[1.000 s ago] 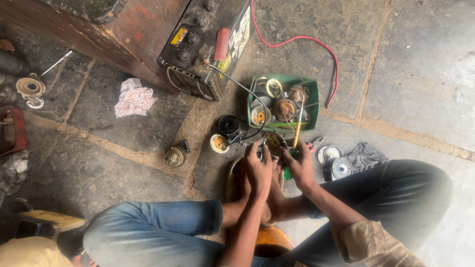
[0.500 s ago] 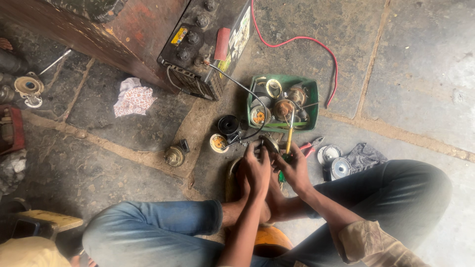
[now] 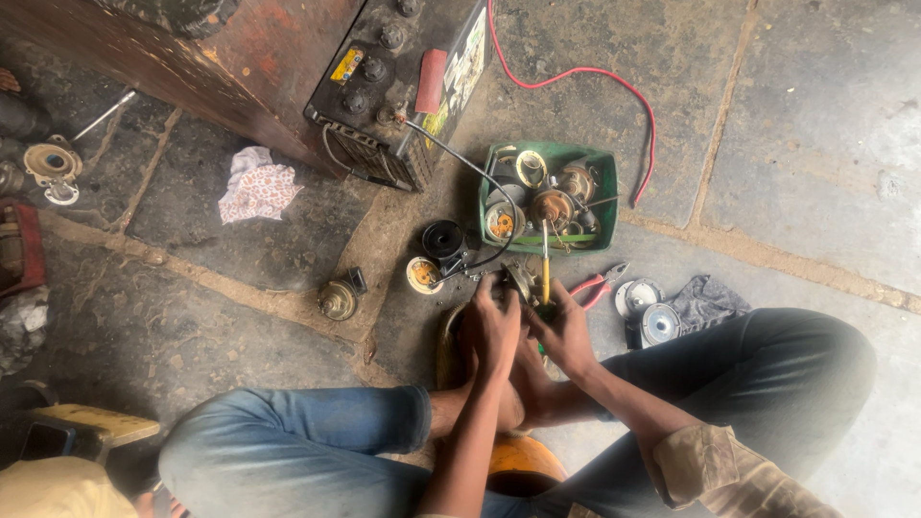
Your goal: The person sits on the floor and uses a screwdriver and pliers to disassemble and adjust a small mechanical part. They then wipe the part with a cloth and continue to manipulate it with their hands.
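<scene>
Left hand (image 3: 494, 326) closed over small round metal part (image 3: 521, 280), right hand (image 3: 564, 331) gripping yellow-shafted screwdriver (image 3: 545, 264) upright; green tray (image 3: 600, 163) at 12 o'clock.

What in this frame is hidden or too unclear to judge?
- Part under the left hand: hidden by the fingers, head view.
- Right hand grip on the yellow tool: fingers cover it.
- Green tray contents: too small to identify.
- Objects at the left edge: cut off.
</scene>
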Motion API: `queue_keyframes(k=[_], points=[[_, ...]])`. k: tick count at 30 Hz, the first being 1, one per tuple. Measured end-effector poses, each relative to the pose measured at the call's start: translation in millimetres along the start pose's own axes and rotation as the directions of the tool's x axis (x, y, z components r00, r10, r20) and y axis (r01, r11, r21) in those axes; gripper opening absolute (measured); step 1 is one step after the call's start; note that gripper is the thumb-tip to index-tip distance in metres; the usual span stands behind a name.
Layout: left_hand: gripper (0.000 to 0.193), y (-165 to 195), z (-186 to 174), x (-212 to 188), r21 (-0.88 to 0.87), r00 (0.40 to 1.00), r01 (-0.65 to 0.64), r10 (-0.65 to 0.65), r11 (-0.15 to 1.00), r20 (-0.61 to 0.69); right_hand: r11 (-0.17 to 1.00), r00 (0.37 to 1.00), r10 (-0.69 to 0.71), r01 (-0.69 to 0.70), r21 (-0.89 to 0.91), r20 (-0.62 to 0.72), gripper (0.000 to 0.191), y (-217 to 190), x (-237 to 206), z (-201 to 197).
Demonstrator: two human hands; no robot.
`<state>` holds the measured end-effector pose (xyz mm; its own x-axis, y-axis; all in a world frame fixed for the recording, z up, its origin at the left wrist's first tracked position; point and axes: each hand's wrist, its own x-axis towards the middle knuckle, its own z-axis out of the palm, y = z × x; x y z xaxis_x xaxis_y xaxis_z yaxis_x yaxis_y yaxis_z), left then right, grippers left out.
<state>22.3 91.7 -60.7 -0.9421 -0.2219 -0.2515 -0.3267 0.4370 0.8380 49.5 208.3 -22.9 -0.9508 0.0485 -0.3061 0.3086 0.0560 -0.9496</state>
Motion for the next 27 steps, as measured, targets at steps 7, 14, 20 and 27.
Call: queue_keyframes(k=[7, 14, 20, 27], points=[[0.062, 8, -12, 3, -0.021, 0.995, 0.087, -0.085, 0.996, 0.061, 0.998, 0.999, -0.047, 0.047, -0.029, 0.014, 0.027, -2, -1, 2], [0.064, -1, -15, 14, -0.415, 0.964, 0.257, -0.202, 0.873, 0.172, 0.991, 0.99, -0.124, 0.12, 0.053, 0.068, 0.031, 1, 1, 5], [0.057, -1, -6, 5, -0.182, 0.976, 0.209, -0.193, 0.961, 0.102, 0.99, 0.992, -0.127, 0.126, 0.06, 0.026, 0.028, 1, 2, 4], [0.059, 9, -14, 0, -0.556, 0.891, 0.452, -0.384, 0.697, 0.243, 0.81, 0.913, -0.408, 0.368, -0.457, 0.013, 0.041, -22, -13, 15]])
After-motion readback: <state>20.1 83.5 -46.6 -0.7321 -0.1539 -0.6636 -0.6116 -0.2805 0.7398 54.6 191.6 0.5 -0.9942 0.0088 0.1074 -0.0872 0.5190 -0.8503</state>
